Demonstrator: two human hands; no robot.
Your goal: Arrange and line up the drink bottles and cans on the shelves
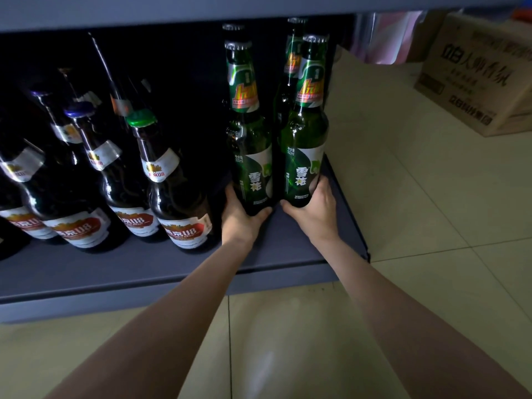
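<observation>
Two green beer bottles stand side by side at the right end of the bottom shelf (144, 269). My left hand (240, 216) grips the base of the left green bottle (250, 156). Around the base of the right green bottle (305, 151) curls my right hand (315, 208). Behind each of them another green bottle (292, 61) shows its neck. To the left stand several dark brown bottles (175, 191) with red and white labels, in rows running back into the dark.
The upper shelf board (201, 10) hangs low over the bottle caps. The shelf's right side panel (342, 174) ends beside the right bottle. A cardboard box (475, 76) sits on the tiled floor (431, 226) at the right.
</observation>
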